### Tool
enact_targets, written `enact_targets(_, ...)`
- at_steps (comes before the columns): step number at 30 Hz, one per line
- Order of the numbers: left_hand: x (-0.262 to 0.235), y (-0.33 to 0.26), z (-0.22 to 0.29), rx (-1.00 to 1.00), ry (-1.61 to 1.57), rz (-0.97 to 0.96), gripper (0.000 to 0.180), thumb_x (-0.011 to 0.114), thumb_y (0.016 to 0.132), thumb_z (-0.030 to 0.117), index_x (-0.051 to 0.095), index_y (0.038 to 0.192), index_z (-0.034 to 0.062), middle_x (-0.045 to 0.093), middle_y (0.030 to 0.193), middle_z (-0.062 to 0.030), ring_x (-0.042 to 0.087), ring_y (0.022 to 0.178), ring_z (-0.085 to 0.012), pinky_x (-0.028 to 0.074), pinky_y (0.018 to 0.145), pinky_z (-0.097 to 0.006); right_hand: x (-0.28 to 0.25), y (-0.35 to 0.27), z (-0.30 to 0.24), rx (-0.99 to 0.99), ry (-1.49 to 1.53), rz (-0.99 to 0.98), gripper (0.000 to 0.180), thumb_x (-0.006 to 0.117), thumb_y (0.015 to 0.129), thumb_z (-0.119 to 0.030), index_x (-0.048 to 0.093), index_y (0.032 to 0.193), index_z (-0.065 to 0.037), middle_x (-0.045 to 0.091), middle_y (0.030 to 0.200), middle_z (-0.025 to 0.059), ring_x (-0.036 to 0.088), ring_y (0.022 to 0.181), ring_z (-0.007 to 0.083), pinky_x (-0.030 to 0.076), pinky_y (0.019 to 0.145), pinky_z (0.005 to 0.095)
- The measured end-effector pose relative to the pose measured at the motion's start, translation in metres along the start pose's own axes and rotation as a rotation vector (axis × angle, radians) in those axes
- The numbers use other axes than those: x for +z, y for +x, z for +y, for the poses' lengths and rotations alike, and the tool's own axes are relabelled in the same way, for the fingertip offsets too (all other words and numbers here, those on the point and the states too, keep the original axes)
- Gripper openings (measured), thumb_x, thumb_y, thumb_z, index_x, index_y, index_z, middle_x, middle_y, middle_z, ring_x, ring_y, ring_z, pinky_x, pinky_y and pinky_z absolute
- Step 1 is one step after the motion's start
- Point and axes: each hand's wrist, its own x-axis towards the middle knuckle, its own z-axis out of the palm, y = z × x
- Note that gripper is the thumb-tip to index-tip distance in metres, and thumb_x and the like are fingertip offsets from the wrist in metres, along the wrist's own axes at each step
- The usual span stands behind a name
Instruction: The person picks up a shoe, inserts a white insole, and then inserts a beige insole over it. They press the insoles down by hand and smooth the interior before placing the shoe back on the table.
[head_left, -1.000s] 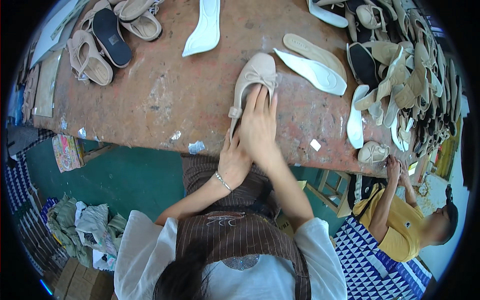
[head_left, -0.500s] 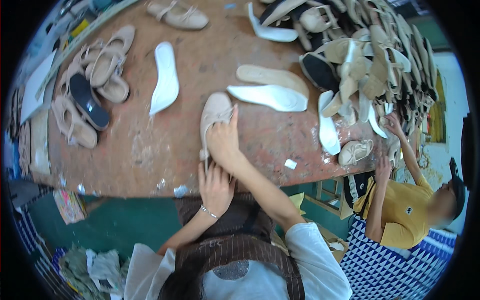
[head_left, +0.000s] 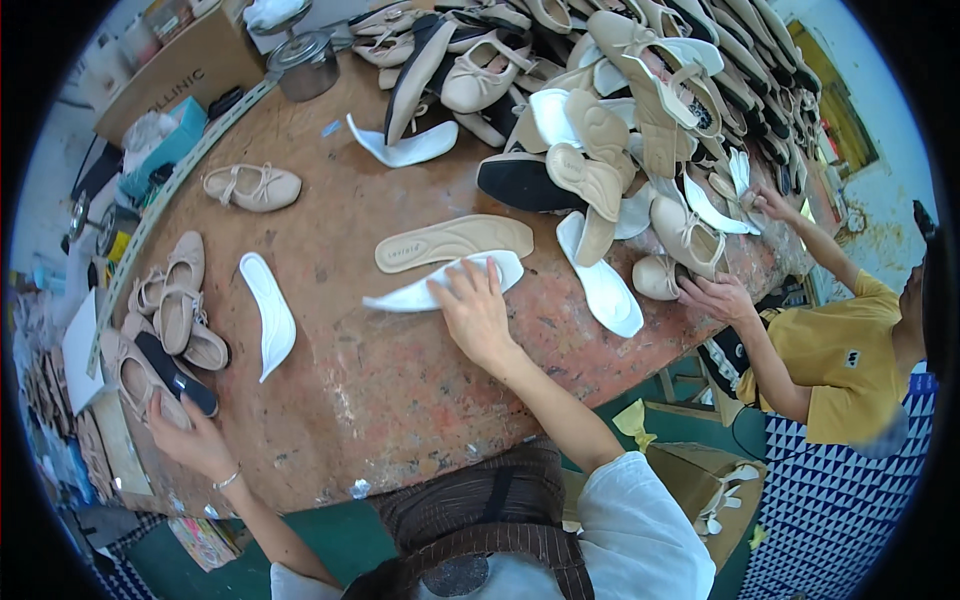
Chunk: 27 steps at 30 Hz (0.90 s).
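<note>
My left hand [head_left: 190, 440] reaches out to the far left of the table, fingers closed around the heel end of a beige flat shoe [head_left: 128, 362]. That shoe lies beside a dark sole [head_left: 175, 372] in a small group of beige shoes [head_left: 177, 312]. My right hand [head_left: 480, 318] is over a white moulded insole [head_left: 400, 291], thumb and fingers gripping it across its middle and wide end. Touching the far side of that insole is a beige padded insole [head_left: 450, 243]. Between my hands lies another white insole [head_left: 266, 318].
A big heap of beige shoes [head_left: 700, 90] and insoles covers the table's [head_left: 340, 420] far right. A co-worker in a yellow shirt [head_left: 850, 345] handles a beige shoe there. One strap shoe [head_left: 252, 188] lies far left, near a metal pot [head_left: 304, 66]. An open carton [head_left: 690, 490] stands below the table edge.
My hands have parted: the left went to the shoe group at left, the right to the white insole. The beige shoe they held together has left the table's middle. The view has shifted.
</note>
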Motion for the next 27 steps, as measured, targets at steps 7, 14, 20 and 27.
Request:
enact_targets(7, 0.101, 0.058, 0.327, 0.605, -0.949, -0.634, 0.036, 0.067, 0.089, 0.028, 0.064, 0.116, 0.0036, 0.060, 0.128, -0.0168, 0.056, 0.119, -0.0335, 0.045, 0.101, -0.043, -0.106, -0.037, -0.022, 0.330, 0.764, 0.113, 0.016, 0.064, 0.088, -0.003, 0.062, 0.103, -0.001, 0.066, 0.092, 0.0096, 0.065, 0.090, 0.0207, 0.049, 0.092, 0.0367)
enact_targets(14, 0.167, 0.060, 0.448, 0.508, -0.833, -1.133, 0.059, 0.075, 0.079, 0.042, 0.065, 0.119, 0.0010, 0.069, 0.109, -0.0209, 0.068, 0.100, -0.0322, 0.053, 0.087, -0.040, -0.146, -0.111, 0.004, 1.003, 1.769, 0.306, 0.048, 0.053, 0.083, -0.002, 0.048, 0.130, 0.001, 0.063, 0.113, 0.0079, 0.063, 0.102, 0.0179, 0.050, 0.090, 0.0297)
enact_targets(20, 0.130, 0.001, 0.330, 0.214, -1.325, -1.602, 0.044, 0.077, 0.077, 0.028, 0.066, 0.103, -0.0059, 0.068, 0.094, -0.0070, 0.060, 0.085, -0.0130, 0.048, 0.075, -0.030, -0.134, -0.128, 0.002, 1.082, 1.775, 0.229, 0.045, 0.052, 0.090, -0.017, 0.049, 0.132, 0.000, 0.062, 0.088, 0.0058, 0.062, 0.076, 0.0156, 0.050, 0.071, 0.0280)
enact_targets(27, -0.050, -0.061, 0.151, -0.267, -1.163, -1.120, 0.033, 0.081, 0.073, 0.025, 0.065, 0.092, 0.0019, 0.061, 0.077, -0.0057, 0.053, 0.069, -0.0185, 0.044, 0.070, -0.032, -0.124, -0.107, -0.012, 1.025, 1.700, -0.093, 0.051, 0.050, 0.097, -0.036, 0.057, 0.127, 0.005, 0.052, 0.072, 0.0022, 0.051, 0.066, 0.0113, 0.042, 0.059, 0.0263)
